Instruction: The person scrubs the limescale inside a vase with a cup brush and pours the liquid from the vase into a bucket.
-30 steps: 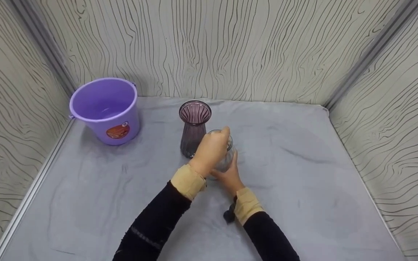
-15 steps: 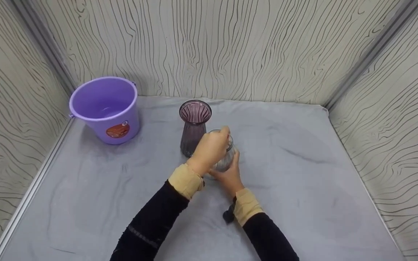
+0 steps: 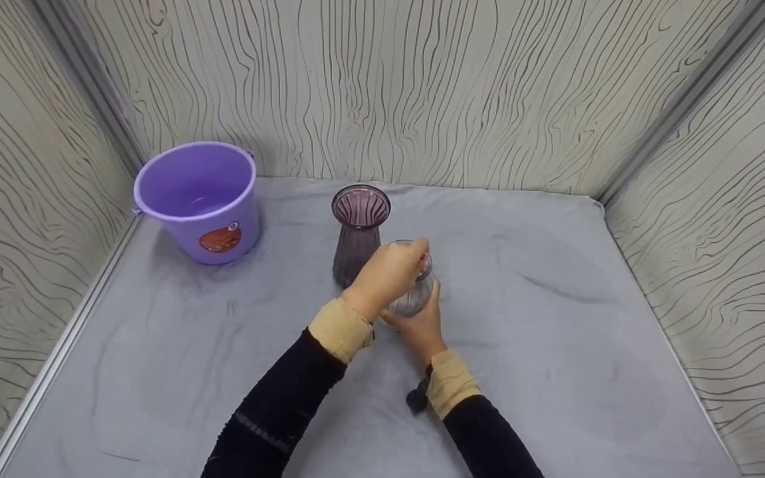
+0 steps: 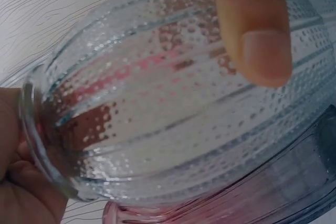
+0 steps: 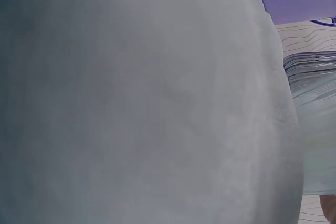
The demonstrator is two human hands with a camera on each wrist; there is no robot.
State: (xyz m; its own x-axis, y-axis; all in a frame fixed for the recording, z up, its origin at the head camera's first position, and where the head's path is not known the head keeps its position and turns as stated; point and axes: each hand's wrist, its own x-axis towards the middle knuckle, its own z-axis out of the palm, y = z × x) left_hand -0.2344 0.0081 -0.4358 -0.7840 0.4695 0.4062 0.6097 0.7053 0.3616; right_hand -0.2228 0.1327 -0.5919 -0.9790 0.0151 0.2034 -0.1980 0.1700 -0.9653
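Note:
A clear, ribbed glass vase (image 4: pixel 157 108) is held between both hands. My right hand (image 3: pixel 420 327) grips its lower body from the front, with the thumb (image 4: pixel 268 59) lying across the glass in the left wrist view. Over the mouth of the vase, my left hand (image 3: pixel 386 275) is curled in a fist, and a bit of slim pink-red thing (image 3: pixel 425 255) shows at its fingers. Through the glass, a pink streak and brown patches are seen inside; their kind is unclear. Just left stands a purple glass vase (image 3: pixel 361 212), upright, partly behind my left hand.
A purple bucket (image 3: pixel 243 212) with a red label stands at the back left. Grey cloth (image 3: pixel 555 345) covers the table. Wood-patterned panels (image 3: pixel 422 93) enclose the back and both sides.
The head view has shifted slightly. Both hands stay on the clear vase with almost the same grip; the red bit at the left fingers shows more now.

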